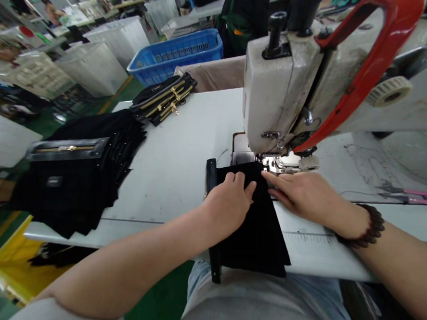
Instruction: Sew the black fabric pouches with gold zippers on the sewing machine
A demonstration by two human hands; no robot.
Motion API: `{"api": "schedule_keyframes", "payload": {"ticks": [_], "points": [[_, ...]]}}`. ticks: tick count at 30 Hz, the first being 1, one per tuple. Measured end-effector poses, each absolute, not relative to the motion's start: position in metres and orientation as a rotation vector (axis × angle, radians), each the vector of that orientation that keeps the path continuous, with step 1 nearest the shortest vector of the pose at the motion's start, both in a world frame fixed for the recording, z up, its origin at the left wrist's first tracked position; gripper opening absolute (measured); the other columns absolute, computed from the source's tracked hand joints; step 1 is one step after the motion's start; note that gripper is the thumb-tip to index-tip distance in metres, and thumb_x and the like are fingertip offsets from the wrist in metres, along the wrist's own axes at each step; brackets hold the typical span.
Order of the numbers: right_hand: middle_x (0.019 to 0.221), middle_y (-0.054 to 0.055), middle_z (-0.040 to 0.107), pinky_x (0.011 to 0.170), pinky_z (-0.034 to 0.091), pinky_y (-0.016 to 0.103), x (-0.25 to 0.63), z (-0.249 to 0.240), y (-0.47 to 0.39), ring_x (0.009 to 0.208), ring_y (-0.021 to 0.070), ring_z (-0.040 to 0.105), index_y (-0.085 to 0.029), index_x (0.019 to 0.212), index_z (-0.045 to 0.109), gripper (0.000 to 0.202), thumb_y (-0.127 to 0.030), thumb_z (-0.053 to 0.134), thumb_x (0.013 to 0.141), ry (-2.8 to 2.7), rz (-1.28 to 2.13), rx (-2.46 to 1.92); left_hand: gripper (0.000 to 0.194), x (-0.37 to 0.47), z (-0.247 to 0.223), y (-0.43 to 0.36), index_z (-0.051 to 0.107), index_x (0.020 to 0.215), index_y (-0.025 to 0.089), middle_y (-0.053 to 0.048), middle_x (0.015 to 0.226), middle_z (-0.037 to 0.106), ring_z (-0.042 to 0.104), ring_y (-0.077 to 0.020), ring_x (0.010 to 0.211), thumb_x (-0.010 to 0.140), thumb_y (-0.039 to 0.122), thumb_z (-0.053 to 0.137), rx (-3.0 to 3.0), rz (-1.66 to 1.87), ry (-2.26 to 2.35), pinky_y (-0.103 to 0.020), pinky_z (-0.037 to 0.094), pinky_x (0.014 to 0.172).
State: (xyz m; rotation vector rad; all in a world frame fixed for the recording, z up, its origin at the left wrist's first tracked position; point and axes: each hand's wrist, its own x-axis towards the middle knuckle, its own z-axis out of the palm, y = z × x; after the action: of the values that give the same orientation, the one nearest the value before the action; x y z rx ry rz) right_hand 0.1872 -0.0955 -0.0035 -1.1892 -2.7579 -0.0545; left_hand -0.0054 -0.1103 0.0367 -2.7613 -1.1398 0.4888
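Sewing mach. (268,96) sits on counter (185,153). Directly before mach.: cloth panel (263,235), far end at its needle area, near end at counter's front edge. L grip (228,207) on panel; R grip (303,197) at panel's R edge, just before mach. Well L of mach., on counter: cloth stack (77,190); behind stack, also L of mach., zipper pile (162,99). Beyond counter, behind & L of mach.: crate (207,56). Below counter, far L of mach.: bin (2,272) w/ cloth inside. R of mach.'s needle area, on counter: snips (398,190).
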Motion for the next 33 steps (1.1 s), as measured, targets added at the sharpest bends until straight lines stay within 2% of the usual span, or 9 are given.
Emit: {"api": "schedule_keyframes", "payload": {"ticks": [9, 12, 14, 16, 19, 22, 24, 27, 33], "points": [[0.085, 0.006, 0.068, 0.054, 0.034, 0.027, 0.184, 0.000, -0.097, 0.071, 0.0177, 0.062, -0.010, 0.122, 0.048, 0.036, -0.026, 0.046, 0.089, -2.763, -0.030, -1.281, 0.038, -0.011, 0.041, -0.109, 0.051, 0.123, 0.018, -0.016, 0.114, 0.051, 0.053, -0.0271, 0.101, 0.088, 0.035, 0.049, -2.833, 0.304, -1.356, -0.035, 0.047, 0.076], [0.085, 0.007, 0.068, 0.053, 0.034, 0.027, 0.187, 0.011, -0.098, 0.069, 0.0179, 0.062, -0.013, 0.115, 0.055, 0.030, -0.027, 0.045, 0.089, -2.818, -0.045, -1.291, 0.063, -0.013, 0.044, -0.138, 0.048, 0.124, 0.010, -0.021, 0.132, 0.041, 0.039, -0.0344, 0.122, 0.079, 0.054, 0.055, -3.011, 0.149, -1.117, -0.050, 0.038, 0.096], [0.085, 0.006, 0.068, 0.053, 0.035, 0.027, 0.194, 0.024, -0.104, 0.069, 0.0182, 0.062, -0.018, 0.106, 0.061, 0.025, -0.027, 0.046, 0.088, -2.890, 0.007, -1.275, 0.079, -0.017, 0.043, -0.157, 0.041, 0.129, 0.007, -0.022, 0.136, 0.037, 0.034, -0.0351, 0.127, 0.073, 0.061, 0.058, -3.149, 0.077, -0.913, -0.052, 0.033, 0.101], [0.081, 0.003, 0.067, 0.054, 0.037, 0.027, 0.202, 0.038, -0.116, 0.068, 0.0177, 0.061, -0.022, 0.100, 0.064, 0.021, -0.028, 0.050, 0.086, -2.949, 0.137, -1.240, 0.067, -0.025, 0.040, -0.169, 0.040, 0.129, 0.005, -0.021, 0.135, 0.040, 0.037, -0.0321, 0.126, 0.080, 0.047, 0.059, -3.202, 0.006, -0.874, -0.049, 0.035, 0.102], [0.081, 0.002, 0.064, 0.057, 0.041, 0.028, 0.206, 0.048, -0.145, 0.067, 0.0169, 0.060, -0.023, 0.104, 0.062, 0.024, -0.029, 0.057, 0.082, -2.931, 0.319, -1.145, 0.035, -0.040, 0.034, -0.168, 0.049, 0.121, 0.007, -0.015, 0.128, 0.050, 0.046, -0.0226, 0.121, 0.091, 0.022, 0.042, -3.323, -0.310, -1.079, -0.038, 0.040, 0.100], [0.087, 0.007, 0.063, 0.062, 0.044, 0.031, 0.196, 0.038, -0.175, 0.071, 0.0186, 0.058, -0.014, 0.111, 0.058, 0.036, -0.026, 0.061, 0.078, -2.797, 0.249, -1.077, 0.029, -0.056, 0.029, -0.161, 0.060, 0.103, 0.012, -0.007, 0.099, 0.066, 0.063, -0.0172, 0.091, 0.093, 0.026, 0.037, -3.346, -0.843, -1.686, -0.028, 0.052, 0.078], [0.084, 0.009, 0.061, 0.062, 0.044, 0.033, 0.186, 0.023, -0.191, 0.070, 0.0189, 0.055, -0.009, 0.110, 0.057, 0.031, -0.023, 0.056, 0.081, -2.690, 0.134, -1.045, 0.032, -0.064, 0.027, -0.158, 0.063, 0.090, 0.013, -0.003, 0.079, 0.067, 0.063, -0.0159, 0.071, 0.092, 0.034, 0.039, -3.158, -1.234, -2.097, -0.025, 0.052, 0.063], [0.077, 0.008, 0.061, 0.061, 0.042, 0.032, 0.172, 0.004, -0.205, 0.068, 0.0175, 0.051, -0.008, 0.100, 0.060, 0.021, -0.013, 0.046, 0.086, -2.513, -0.031, -0.974, 0.034, -0.068, 0.034, -0.155, 0.064, 0.089, 0.012, -0.003, 0.075, 0.066, 0.062, -0.0169, 0.069, 0.091, 0.039, 0.043, -2.917, -1.634, -2.255, -0.026, 0.051, 0.062], [0.065, 0.006, 0.058, 0.054, 0.039, 0.032, 0.155, 0.001, -0.223, 0.059, 0.0159, 0.049, -0.004, 0.093, 0.060, 0.019, -0.003, 0.044, 0.083, -2.428, -0.144, -0.820, 0.028, -0.048, 0.068, -0.159, 0.060, 0.111, 0.012, -0.007, 0.112, 0.063, 0.060, -0.0187, 0.103, 0.089, 0.022, 0.045, -3.141, -1.198, -1.569, -0.031, 0.048, 0.093]]}}
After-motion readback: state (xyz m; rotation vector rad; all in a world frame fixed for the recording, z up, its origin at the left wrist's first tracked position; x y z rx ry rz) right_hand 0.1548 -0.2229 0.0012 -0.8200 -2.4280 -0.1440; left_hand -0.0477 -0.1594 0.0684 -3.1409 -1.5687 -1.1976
